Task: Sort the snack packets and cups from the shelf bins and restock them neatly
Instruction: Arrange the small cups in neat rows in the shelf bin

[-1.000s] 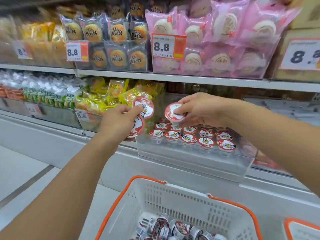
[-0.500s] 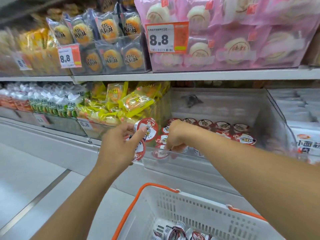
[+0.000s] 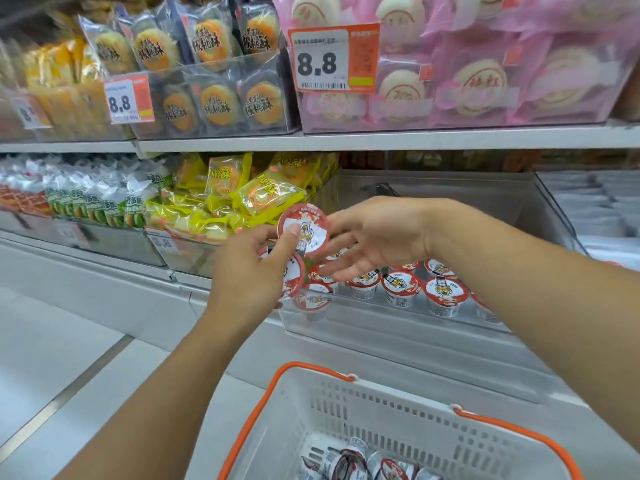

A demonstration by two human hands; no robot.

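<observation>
Nearest, a white basket (image 3: 398, 410) with orange handles holds a few cups (image 3: 349, 462) lying on their sides. Above it, the left hand (image 3: 249, 275) grips two red-lidded cups (image 3: 304, 230), thumb on the upper lid. The right hand (image 3: 377, 237) reaches toward them, fingers loosely spread, holding nothing. Behind, more cups stand upright in the clear shelf bin (image 3: 398, 327).
</observation>
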